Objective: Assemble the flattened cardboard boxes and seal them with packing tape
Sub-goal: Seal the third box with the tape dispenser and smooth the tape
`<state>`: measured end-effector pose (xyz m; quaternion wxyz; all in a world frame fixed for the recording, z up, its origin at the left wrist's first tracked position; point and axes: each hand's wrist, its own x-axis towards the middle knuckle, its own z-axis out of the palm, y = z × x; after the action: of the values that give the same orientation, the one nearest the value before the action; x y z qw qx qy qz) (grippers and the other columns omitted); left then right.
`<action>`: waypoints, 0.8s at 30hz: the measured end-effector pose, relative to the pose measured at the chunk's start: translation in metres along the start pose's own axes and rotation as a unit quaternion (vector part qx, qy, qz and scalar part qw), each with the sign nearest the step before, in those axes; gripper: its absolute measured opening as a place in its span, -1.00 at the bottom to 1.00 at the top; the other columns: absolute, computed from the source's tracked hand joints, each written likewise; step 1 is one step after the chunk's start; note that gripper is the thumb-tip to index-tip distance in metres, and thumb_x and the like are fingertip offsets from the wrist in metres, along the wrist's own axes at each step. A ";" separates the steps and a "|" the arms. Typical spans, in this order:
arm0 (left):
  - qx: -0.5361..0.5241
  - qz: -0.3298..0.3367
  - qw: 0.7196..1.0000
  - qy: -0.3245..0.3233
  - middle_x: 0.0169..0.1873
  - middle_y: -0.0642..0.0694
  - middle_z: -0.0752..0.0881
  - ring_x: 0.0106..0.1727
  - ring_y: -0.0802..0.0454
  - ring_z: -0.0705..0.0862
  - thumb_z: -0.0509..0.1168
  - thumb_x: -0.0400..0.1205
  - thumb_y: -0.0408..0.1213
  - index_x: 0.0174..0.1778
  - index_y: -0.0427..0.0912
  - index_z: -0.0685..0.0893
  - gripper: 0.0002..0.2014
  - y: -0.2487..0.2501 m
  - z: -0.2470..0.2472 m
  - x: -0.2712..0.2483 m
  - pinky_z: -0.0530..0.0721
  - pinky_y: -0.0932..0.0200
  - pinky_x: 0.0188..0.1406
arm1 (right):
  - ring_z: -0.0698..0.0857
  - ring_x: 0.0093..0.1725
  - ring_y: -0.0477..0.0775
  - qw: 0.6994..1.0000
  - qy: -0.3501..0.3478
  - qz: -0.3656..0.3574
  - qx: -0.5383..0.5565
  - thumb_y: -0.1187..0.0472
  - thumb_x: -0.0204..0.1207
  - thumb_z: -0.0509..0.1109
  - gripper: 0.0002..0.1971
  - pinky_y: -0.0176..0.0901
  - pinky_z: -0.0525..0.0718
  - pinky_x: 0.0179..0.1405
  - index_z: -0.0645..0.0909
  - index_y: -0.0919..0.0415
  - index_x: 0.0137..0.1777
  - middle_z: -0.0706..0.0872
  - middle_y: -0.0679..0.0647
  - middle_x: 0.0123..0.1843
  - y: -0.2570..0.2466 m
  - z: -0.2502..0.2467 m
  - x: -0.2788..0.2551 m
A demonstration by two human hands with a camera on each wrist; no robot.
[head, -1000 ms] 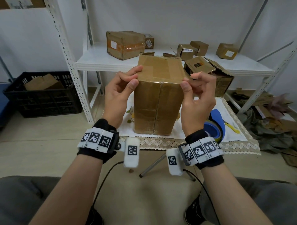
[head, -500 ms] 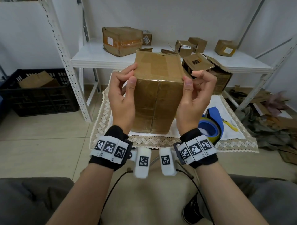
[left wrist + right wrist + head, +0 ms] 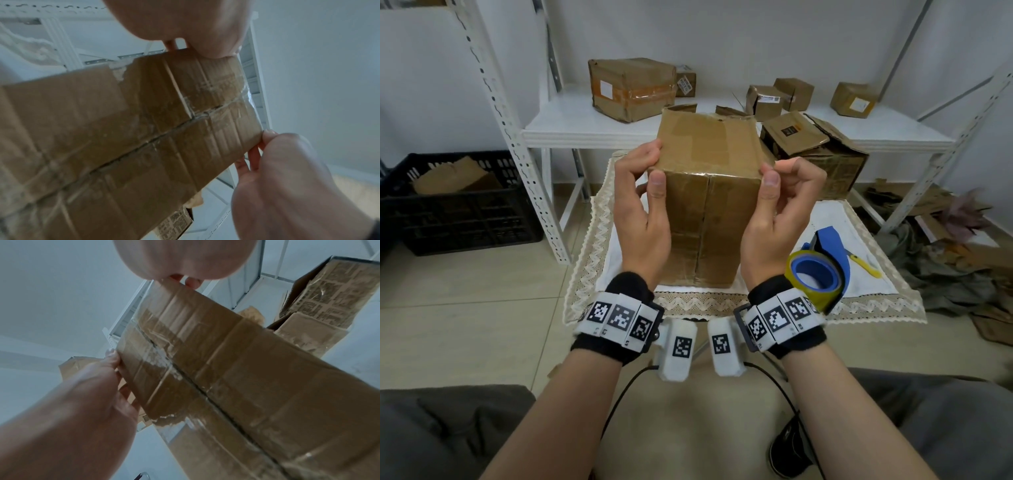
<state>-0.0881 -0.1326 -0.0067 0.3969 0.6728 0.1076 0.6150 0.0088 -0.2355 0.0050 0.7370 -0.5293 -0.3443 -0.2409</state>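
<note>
A tall brown cardboard box (image 3: 705, 219) stands upright on a white lace-edged cloth (image 3: 859, 284), its near face sealed with clear tape along the centre seam. My left hand (image 3: 654, 164) pinches the box's upper left corner, thumb on the near face and fingers on the top. At the upper right corner my right hand (image 3: 775, 173) pinches it too, thumb on the near face. The left wrist view shows the box (image 3: 123, 138) with both thumbs at its end edge. In the right wrist view the taped box (image 3: 226, 369) fills the middle. A blue tape dispenser (image 3: 816, 274) lies right of the box.
A white metal shelf (image 3: 571, 126) behind carries several cardboard boxes (image 3: 631, 89). An open printed box (image 3: 822, 157) stands behind to the right. A black crate (image 3: 458, 205) holding cardboard sits on the floor at left. A yellow cutter (image 3: 863, 265) lies on the cloth. Cardboard scraps (image 3: 928, 219) pile up at right.
Both wrists have drawn closer together in front of the box. The thumbs have slid onto the near face at the upper corners. The box still stands on the cloth.
</note>
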 end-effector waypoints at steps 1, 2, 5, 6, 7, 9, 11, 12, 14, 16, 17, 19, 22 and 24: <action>-0.002 -0.003 1.000 -0.012 0.38 -0.20 0.64 0.49 -0.02 0.57 0.11 0.85 -0.38 0.28 -0.20 0.52 -0.85 0.001 -0.003 0.001 0.56 0.03 0.46 | 0.74 0.11 -0.01 1.000 -0.001 0.010 0.013 0.48 0.74 0.23 -0.83 -0.14 0.64 0.10 0.43 0.22 0.18 0.58 -0.02 0.06 0.000 -0.001 0.000; -0.012 -0.019 0.999 -0.022 0.37 -0.17 0.65 0.47 0.01 0.58 0.08 0.85 -0.36 0.25 -0.18 0.54 -0.85 0.002 -0.006 0.003 0.54 0.06 0.48 | 0.75 0.13 -0.03 0.999 -0.001 0.025 0.032 0.48 0.74 0.23 -0.83 -0.15 0.65 0.14 0.42 0.24 0.19 0.58 -0.02 0.06 -0.001 -0.001 0.000; -0.098 -0.113 0.988 -0.035 0.31 -0.02 0.67 0.40 0.16 0.61 0.06 0.85 -0.27 0.13 -0.06 0.61 -0.80 0.008 -0.014 0.014 0.56 0.16 0.40 | 0.77 0.12 -0.07 0.985 -0.002 0.118 0.129 0.50 0.69 0.25 -0.77 -0.16 0.64 0.27 0.42 0.22 0.22 0.60 0.02 -0.04 -0.006 -0.004 0.004; -0.118 -0.130 0.984 -0.041 0.30 -0.01 0.67 0.39 0.19 0.61 0.08 0.83 -0.26 0.11 -0.06 0.62 -0.81 0.009 -0.016 0.017 0.56 0.20 0.36 | 0.78 0.11 -0.05 0.973 0.001 0.156 0.172 0.49 0.65 0.27 -0.74 -0.14 0.64 0.32 0.43 0.18 0.22 0.61 0.03 -0.09 -0.007 -0.005 0.007; -0.130 -0.139 0.981 -0.045 0.29 -0.01 0.67 0.39 0.18 0.61 0.10 0.81 -0.26 0.09 -0.06 0.62 -0.83 0.009 -0.018 0.019 0.55 0.22 0.35 | 0.79 0.11 -0.02 0.959 0.006 0.192 0.210 0.47 0.60 0.29 -0.72 -0.10 0.63 0.37 0.45 0.16 0.22 0.61 0.04 -0.12 -0.009 -0.005 0.010; -0.156 -0.158 0.974 -0.050 0.32 -0.01 0.65 0.43 0.12 0.58 0.13 0.78 -0.22 0.05 -0.03 0.63 -0.84 0.006 -0.018 0.019 0.51 0.17 0.41 | 0.78 0.10 0.01 0.935 0.010 0.243 0.258 0.45 0.51 0.31 -0.67 0.05 0.57 0.42 0.48 0.13 0.21 0.64 0.03 -0.16 -0.008 -0.005 0.014; -0.174 -0.185 0.966 -0.051 0.39 -0.01 0.60 0.50 0.07 0.53 0.15 0.76 -0.16 0.02 0.05 0.65 -0.83 0.004 -0.017 0.017 0.47 0.11 0.46 | 0.75 0.08 0.01 0.910 0.002 0.284 0.302 0.46 0.47 0.32 -0.63 0.06 0.54 0.30 0.51 0.10 0.22 0.70 0.01 -0.14 -0.005 -0.006 0.015; -0.175 -0.196 0.963 -0.054 0.43 -0.01 0.57 0.53 0.05 0.51 0.15 0.76 -0.14 0.01 0.09 0.66 -0.83 0.005 -0.017 0.016 0.45 0.06 0.50 | 0.72 0.07 0.02 0.898 -0.006 0.298 0.324 0.47 0.46 0.32 -0.60 0.02 0.54 0.24 0.52 0.07 0.23 0.72 0.01 -0.13 -0.003 -0.006 0.015; -0.166 -0.208 0.961 -0.076 0.50 0.01 0.52 0.57 0.02 0.48 0.13 0.76 -0.09 0.01 0.12 0.64 -0.83 0.005 -0.020 0.017 0.40 -0.06 0.60 | 0.66 0.04 0.02 0.887 -0.028 0.309 0.342 0.47 0.49 0.32 -0.57 -0.08 0.54 0.13 0.52 0.02 0.27 0.72 -0.01 -0.09 -0.001 -0.007 0.016; -0.140 -0.207 0.963 -0.102 0.54 0.07 0.49 0.58 0.08 0.48 0.12 0.78 -0.04 0.02 0.13 0.62 -0.83 0.006 -0.027 0.022 0.39 -0.21 0.67 | 0.63 0.00 -0.02 0.887 -0.042 0.311 0.340 0.42 0.54 0.33 -0.55 -0.17 0.54 0.02 0.50 -0.01 0.35 0.69 0.02 -0.01 0.000 -0.009 0.017; -0.127 -0.202 0.964 -0.115 0.56 0.10 0.49 0.58 0.12 0.48 0.11 0.78 -0.03 0.01 0.13 0.61 -0.83 0.009 -0.031 0.025 0.40 -0.25 0.66 | 0.64 -0.01 -0.04 0.887 -0.045 0.319 0.330 0.38 0.59 0.33 -0.56 -0.20 0.56 -0.02 0.47 -0.03 0.39 0.68 0.05 0.06 0.002 -0.011 0.018; -0.100 -0.189 0.967 -0.137 0.56 0.14 0.50 0.56 0.17 0.50 0.12 0.77 -0.02 -0.02 0.08 0.58 -0.83 0.014 -0.040 0.030 0.41 -0.24 0.64 | 0.70 0.09 -0.04 0.902 -0.063 0.355 0.239 0.20 0.75 0.27 -0.66 -0.20 0.62 0.01 0.42 -0.08 0.47 0.67 0.09 0.26 0.010 -0.014 0.017; -0.081 -0.174 0.973 -0.125 0.53 0.14 0.55 0.46 0.24 0.58 0.20 0.78 -0.02 -0.07 -0.01 0.51 -0.82 0.025 -0.052 0.030 0.55 -0.10 0.53 | 0.66 0.21 0.03 0.868 -0.145 0.474 0.026 -0.02 0.80 0.17 -0.64 -0.04 0.60 0.16 0.39 -0.03 0.55 0.64 0.06 0.25 0.041 -0.022 0.002; -0.088 -0.157 0.980 -0.090 0.51 0.04 0.57 0.37 0.29 0.64 0.28 0.75 -0.06 -0.13 -0.04 0.47 -0.79 0.031 -0.062 0.027 0.66 0.12 0.33 | 0.69 -0.10 0.05 0.803 -0.205 0.559 0.022 -0.10 0.71 0.23 -0.51 -0.05 0.63 -0.07 0.47 0.14 0.54 0.68 0.12 -0.05 0.056 -0.026 -0.011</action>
<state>-0.1490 -0.1116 0.0297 0.5539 0.6630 0.1210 0.4888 0.0483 -0.2423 -0.0428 0.6680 -0.6507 -0.1368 0.3343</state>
